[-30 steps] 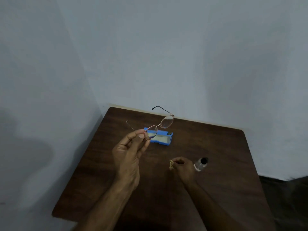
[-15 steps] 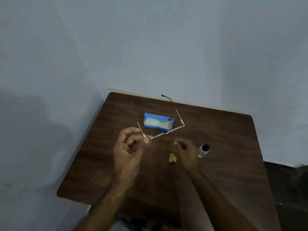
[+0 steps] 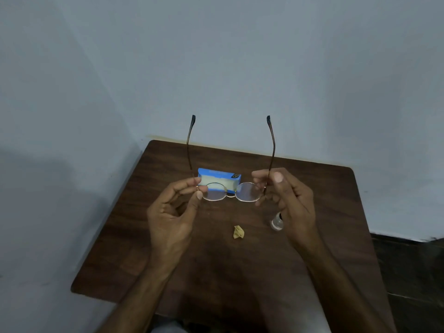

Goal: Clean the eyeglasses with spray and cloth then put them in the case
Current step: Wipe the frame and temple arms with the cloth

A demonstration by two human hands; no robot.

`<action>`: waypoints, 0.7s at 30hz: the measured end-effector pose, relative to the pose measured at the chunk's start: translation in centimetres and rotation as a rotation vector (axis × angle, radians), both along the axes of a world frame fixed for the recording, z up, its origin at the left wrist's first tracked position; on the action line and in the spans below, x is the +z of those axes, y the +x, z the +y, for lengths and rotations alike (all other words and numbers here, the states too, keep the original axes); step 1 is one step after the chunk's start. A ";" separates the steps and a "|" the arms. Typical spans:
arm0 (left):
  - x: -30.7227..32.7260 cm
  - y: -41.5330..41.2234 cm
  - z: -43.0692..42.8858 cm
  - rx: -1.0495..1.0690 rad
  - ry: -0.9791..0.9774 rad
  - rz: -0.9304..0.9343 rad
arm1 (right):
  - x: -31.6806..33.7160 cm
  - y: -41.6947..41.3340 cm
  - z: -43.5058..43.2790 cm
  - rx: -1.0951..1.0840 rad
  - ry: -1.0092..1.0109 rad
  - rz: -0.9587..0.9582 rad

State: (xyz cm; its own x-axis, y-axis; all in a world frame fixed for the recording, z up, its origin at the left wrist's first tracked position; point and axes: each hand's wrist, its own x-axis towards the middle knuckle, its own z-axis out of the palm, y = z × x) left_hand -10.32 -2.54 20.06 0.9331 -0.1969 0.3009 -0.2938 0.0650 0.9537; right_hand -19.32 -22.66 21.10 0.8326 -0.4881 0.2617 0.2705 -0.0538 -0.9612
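Note:
I hold thin-framed eyeglasses (image 3: 230, 192) up over the table, lenses toward me and both temples pointing up and away. My left hand (image 3: 176, 212) pinches the left hinge between thumb and fingers. My right hand (image 3: 286, 198) pinches the right hinge. Behind the lenses lies an open blue case (image 3: 216, 179) with a pale lining. A small crumpled yellow cloth (image 3: 238, 232) lies on the table below the glasses. The clear spray bottle (image 3: 276, 222) lies beside my right hand, partly hidden by it.
The dark brown wooden table (image 3: 336, 224) stands in a corner, with pale blue walls (image 3: 72, 116) at the left and the back. Dark floor (image 3: 408, 272) shows to the right of the table.
My right hand left the cloth on the table and rose to take the right hinge. The glasses turned from a tilted, one-handed hold to level, held in both hands.

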 end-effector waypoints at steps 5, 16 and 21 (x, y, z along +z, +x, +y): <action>-0.2 -0.5 -0.6 0.098 0.048 -0.067 | -0.5 -0.4 -0.2 -0.040 -0.268 -0.020; -2.1 -0.6 -2.6 0.043 0.003 0.171 | -2.7 -0.7 -1.3 -0.185 -0.165 -0.022; -2.9 -0.1 -3.8 0.033 -0.029 0.212 | -3.4 -1.1 -2.7 -0.139 -0.191 0.040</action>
State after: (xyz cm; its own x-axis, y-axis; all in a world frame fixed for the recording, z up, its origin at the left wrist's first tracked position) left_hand -10.44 -6.30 17.15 0.9819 -0.1590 0.1026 -0.0896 0.0871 0.9922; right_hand -20.44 -25.34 17.66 0.7725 -0.5431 0.3290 0.2102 -0.2701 -0.9396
